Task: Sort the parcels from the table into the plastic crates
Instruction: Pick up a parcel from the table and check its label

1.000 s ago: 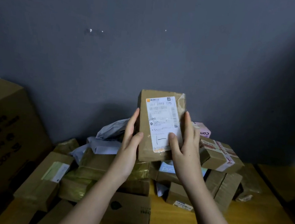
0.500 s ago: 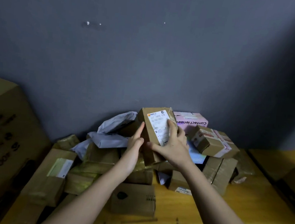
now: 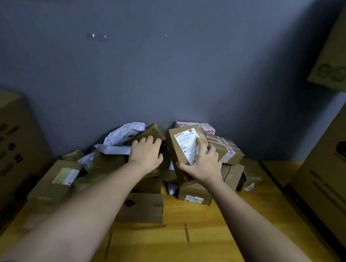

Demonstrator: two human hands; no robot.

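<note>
The right hand (image 3: 201,163) gripped the labelled parcel (image 3: 183,152) atop the pile (image 3: 142,182); the left hand (image 3: 146,152) curled over a brown parcel (image 3: 152,132) beside it — one-handed, either could slip, toppling the pile.

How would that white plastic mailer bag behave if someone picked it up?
Probably floppy: the white mailer bag lies crumpled and creased over the parcels. It likely weighs little, since it sags flat. Its glossy film may be a bit slippery.
</note>
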